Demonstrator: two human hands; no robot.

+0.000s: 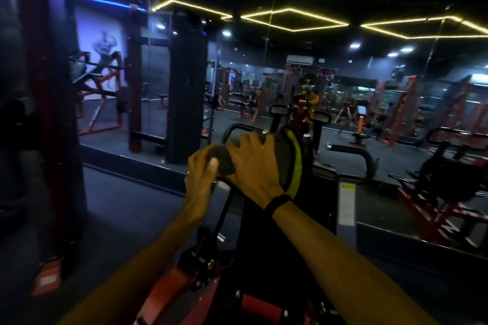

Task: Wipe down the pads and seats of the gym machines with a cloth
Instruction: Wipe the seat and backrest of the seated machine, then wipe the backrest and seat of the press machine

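Note:
A dark cloth with a yellow-green edge (286, 155) is draped over the top of a black upright pad (266, 240) on a red-and-black gym machine at centre. My right hand (253, 163) lies on top of the cloth with spread fingers, pressing it on the pad; a black band sits on its wrist. My left hand (202, 177) is at the cloth's left end, fingers curled round the bunched cloth and the pad's upper left corner. The pad's top is hidden under the cloth and hands.
Black handles (353, 155) of the machine stick out right of the pad. A wall mirror (343, 87) ahead reflects the gym and a person in yellow. A black pillar (184, 87) stands left of centre, a dark machine column (39, 113) at far left. Red frames (435, 208) lie right.

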